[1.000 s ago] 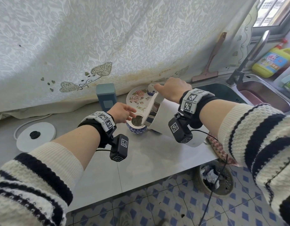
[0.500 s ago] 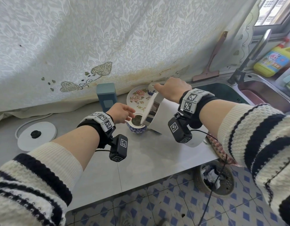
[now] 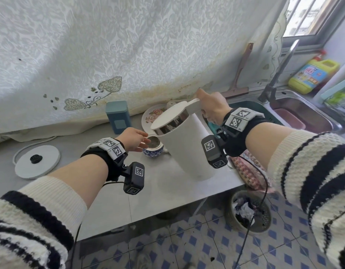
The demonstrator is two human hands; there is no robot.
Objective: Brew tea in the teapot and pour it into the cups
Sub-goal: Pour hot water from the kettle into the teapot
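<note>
A small blue-and-white teapot [image 3: 152,151] stands open on the grey counter, with dark tea leaves and liquid inside. My left hand [image 3: 134,138] lies beside it, its loosely straight fingers at the left of the rim. My right hand [image 3: 212,107] grips the handle of a white electric kettle [image 3: 187,150], held in the air just right of the teapot. The kettle is tilted only a little, its spout side above the teapot's right edge, and its lid is down. A small cup [image 3: 171,104] peeks out behind the kettle on a floral plate [image 3: 152,115].
The kettle base [image 3: 36,161] lies at the counter's left. A teal tea tin [image 3: 118,116] stands by the curtain. A sink [image 3: 296,117] with faucet [image 3: 278,72], a yellow detergent bottle [image 3: 313,75] and a squeegee [image 3: 239,74] are at the right. A patterned cloth [image 3: 245,169] hangs off the counter above a waste basket [image 3: 247,210].
My right hand has tipped the kettle back from a steep pour toward upright and lifted it, and its lid has come down. My left hand's fingers have straightened at the teapot's rim.
</note>
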